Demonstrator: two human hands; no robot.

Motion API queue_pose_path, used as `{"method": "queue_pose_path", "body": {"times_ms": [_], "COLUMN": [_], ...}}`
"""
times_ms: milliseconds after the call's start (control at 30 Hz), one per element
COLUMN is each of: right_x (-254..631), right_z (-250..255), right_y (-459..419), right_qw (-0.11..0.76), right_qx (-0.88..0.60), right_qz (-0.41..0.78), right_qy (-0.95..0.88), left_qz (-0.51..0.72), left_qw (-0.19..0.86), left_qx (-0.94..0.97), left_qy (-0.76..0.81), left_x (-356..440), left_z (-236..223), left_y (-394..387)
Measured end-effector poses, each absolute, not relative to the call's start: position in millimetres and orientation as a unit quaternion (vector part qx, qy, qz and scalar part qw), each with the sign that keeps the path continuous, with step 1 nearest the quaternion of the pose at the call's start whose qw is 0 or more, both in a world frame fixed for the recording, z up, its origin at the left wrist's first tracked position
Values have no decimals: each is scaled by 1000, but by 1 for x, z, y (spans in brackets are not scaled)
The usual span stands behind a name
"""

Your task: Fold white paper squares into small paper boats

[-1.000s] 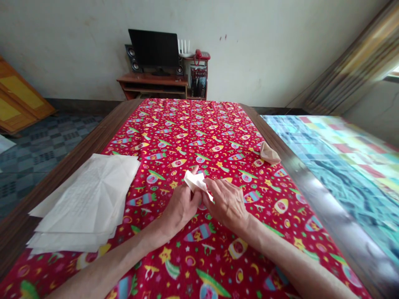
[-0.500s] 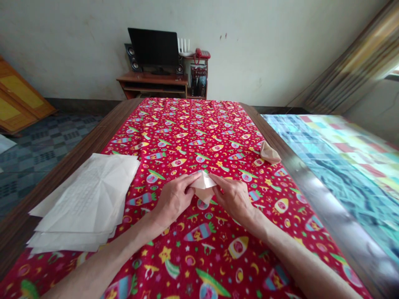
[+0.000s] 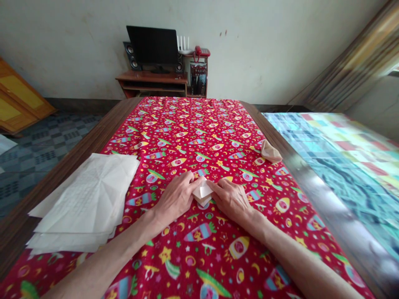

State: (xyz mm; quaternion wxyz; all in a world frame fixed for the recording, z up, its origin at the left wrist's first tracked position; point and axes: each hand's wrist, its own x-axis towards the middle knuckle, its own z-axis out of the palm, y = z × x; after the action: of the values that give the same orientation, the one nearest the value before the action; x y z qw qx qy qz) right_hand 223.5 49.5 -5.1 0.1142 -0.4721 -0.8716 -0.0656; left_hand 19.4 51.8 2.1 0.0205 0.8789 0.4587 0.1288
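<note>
A small piece of folded white paper (image 3: 203,191) lies between my hands, low over the red patterned cloth (image 3: 199,145). My left hand (image 3: 179,191) is closed on its left edge, fingertips on the upper side. From the right, my right hand (image 3: 230,195) grips the other edge with index finger and thumb. The thumbs are partly hidden under the fingers. Farther off to the right, another folded paper piece (image 3: 270,152) rests on the cloth near the table's edge. A stack of creased paper sheets (image 3: 87,191) lies left of my left hand.
Dark wooden table borders (image 3: 289,174) flank the cloth. A bed with a patterned sheet (image 3: 336,166) adjoins on the right. Against the far wall stand a monitor (image 3: 152,45) on a small desk (image 3: 152,77) and a red telephone (image 3: 202,51). A yellow cabinet (image 3: 23,97) is at left.
Both hands have pressed the folded paper lower and flatter toward the cloth. Its raised peak has come down, and my fingers now lie more over its top.
</note>
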Motion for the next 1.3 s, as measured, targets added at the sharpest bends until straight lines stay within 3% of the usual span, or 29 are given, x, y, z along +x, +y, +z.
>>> {"method": "queue_pose_path", "body": {"times_ms": [367, 833, 1300], "right_x": [224, 229, 232], "right_z": [-1, 3, -2], "right_y": [49, 50, 47], "right_qw": [74, 54, 117], "right_qx": [-491, -511, -474], "right_qz": [-47, -13, -39], "right_qy": [-867, -858, -872], "left_qz": [51, 111, 116], "left_qw": [-8, -10, -41], "left_qx": [899, 911, 954], "left_qy": [434, 397, 272], "left_x": [22, 13, 9], "left_z": [10, 8, 2], "left_y": [58, 44, 38]}}
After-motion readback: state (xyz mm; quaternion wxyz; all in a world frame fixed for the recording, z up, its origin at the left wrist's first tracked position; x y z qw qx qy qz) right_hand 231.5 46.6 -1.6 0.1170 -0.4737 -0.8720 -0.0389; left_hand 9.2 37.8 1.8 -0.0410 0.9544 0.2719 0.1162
